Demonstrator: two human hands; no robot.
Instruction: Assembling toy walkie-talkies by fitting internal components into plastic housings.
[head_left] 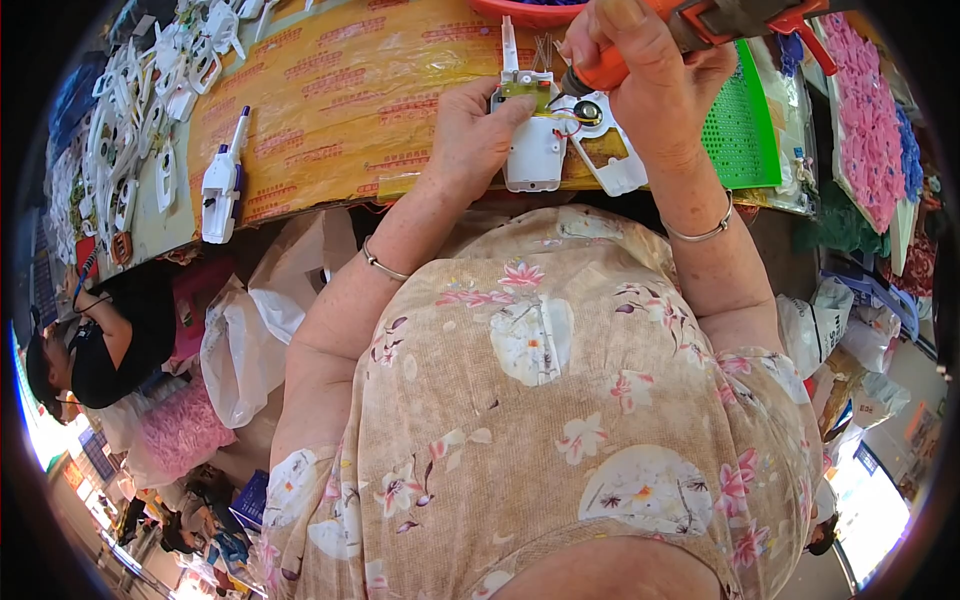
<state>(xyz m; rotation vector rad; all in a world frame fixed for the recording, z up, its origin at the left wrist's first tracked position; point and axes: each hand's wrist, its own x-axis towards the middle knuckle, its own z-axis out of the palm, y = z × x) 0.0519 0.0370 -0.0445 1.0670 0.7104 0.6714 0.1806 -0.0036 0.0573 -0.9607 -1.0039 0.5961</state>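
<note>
My left hand [474, 135] grips the side of a white plastic toy housing [536, 160], its thumb lying over a green circuit board [527, 90] set in the upper part. In my right hand [650, 90] is an orange and dark power screwdriver [605, 70], fingers wrapped round its front end. The driver's tip points down at the right edge of the board. A second white shell half [622, 172] lies just right of the housing, with a round speaker [588, 113] at its top. Thin red and yellow wires run between the two pieces.
An assembled white and purple toy [222, 190] rests at the table's left. Many white shell parts [125, 130] pile up beyond it. A green perforated tray [735, 125] stands right, near pink pieces [858, 110]. A red basin [530, 12] sits at the back. Another person [110, 345] is at left.
</note>
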